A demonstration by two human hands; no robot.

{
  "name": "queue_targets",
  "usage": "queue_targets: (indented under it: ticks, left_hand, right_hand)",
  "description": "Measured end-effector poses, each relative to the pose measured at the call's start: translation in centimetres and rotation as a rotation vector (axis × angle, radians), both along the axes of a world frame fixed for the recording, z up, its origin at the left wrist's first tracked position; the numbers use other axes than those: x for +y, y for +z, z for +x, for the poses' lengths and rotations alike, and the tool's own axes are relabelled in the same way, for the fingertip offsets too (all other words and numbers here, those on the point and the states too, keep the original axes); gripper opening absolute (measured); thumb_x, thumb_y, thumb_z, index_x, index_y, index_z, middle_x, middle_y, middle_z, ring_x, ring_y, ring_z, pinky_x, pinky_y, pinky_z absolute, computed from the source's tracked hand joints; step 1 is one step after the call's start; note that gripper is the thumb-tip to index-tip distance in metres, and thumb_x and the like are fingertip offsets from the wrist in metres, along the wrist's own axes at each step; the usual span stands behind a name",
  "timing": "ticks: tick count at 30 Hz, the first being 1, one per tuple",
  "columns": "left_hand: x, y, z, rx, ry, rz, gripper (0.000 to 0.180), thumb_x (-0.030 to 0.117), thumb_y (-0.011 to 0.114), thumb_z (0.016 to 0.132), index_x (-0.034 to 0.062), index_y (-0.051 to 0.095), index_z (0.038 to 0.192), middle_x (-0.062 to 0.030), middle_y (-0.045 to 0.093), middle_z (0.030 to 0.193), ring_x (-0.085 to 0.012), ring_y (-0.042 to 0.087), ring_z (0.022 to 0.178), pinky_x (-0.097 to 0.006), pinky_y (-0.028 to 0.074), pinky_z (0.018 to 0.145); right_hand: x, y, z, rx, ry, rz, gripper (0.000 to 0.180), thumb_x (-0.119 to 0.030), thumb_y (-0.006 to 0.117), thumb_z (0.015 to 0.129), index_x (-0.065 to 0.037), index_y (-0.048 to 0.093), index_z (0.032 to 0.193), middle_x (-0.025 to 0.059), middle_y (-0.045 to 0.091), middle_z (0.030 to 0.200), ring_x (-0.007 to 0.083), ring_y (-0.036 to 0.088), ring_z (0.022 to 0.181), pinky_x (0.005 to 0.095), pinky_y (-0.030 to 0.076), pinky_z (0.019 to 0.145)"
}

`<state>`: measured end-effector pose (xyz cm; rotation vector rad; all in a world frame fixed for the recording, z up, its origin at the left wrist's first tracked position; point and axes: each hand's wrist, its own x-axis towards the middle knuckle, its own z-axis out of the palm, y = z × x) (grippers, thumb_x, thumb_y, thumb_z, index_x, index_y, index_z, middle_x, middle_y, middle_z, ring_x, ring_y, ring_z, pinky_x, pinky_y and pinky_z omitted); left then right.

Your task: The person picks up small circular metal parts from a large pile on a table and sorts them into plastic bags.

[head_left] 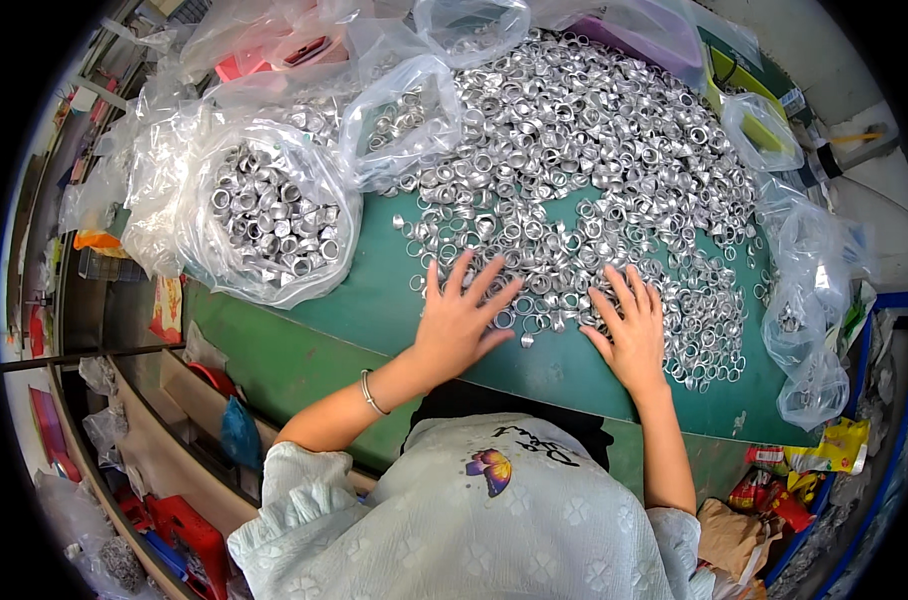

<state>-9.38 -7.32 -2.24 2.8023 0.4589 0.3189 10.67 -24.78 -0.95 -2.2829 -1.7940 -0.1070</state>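
Observation:
A wide heap of silver metal rings [574, 130] spreads over the green tabletop [364, 300]. At the heap's near edge my left hand [461, 315] lies with its fingers spread, the tips reaching among the loose rings. My right hand [629, 335] rests to the right of it, fingers stretched forward over the rings and thumb apart. Neither hand grips anything. Several single rings lie between the two hands. Left of my left hand, a clear plastic bag [344, 265] stands open, filled with more silver rings [274, 215].
Further clear bags stand behind, one with rings [409, 115] inside. A purple container [639, 45] and a yellow-green bin [749, 90] sit at the back right. Crumpled clear bags [809, 310] line the right edge. Colourful packets [829, 450] lie beyond the right corner; wooden compartments [164, 450] stand at lower left.

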Motion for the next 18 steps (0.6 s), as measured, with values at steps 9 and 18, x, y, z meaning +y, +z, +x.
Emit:
queue_targets:
  ticks: [9, 18]
  left_hand:
    - [2.1, -0.3, 1.5, -0.027, 0.109, 0.11, 0.067, 0.042, 0.069, 0.071, 0.0213, 0.046, 0.131, -0.0062, 0.033, 0.142, -0.0363, 0.03, 0.127, -0.062, 0.024, 0.099]
    - [-0.3, 1.6, 4.2, -0.052, 0.128, -0.023, 0.05, 0.005, 0.056, 0.082, 0.0057, 0.041, 0.13, -0.0139, 0.032, 0.14, -0.0392, 0.027, 0.131, -0.063, 0.021, 0.101]
  right_hand:
    - [0.1, -0.5, 3.3, 0.064, -0.052, 0.274, 0.035, -0.019, 0.069, 0.074, -0.011, 0.064, 0.107, 0.0086, 0.054, 0.121, 0.029, 0.051, 0.109, 0.0401, 0.039, 0.09]
    - [0.4, -0.1, 3.1, 0.265, -0.317, 0.399, 0.022, -0.002, 0.055, 0.08, -0.004, 0.062, 0.101, 0.0106, 0.056, 0.116, 0.0283, 0.051, 0.11, 0.0395, 0.035, 0.095]
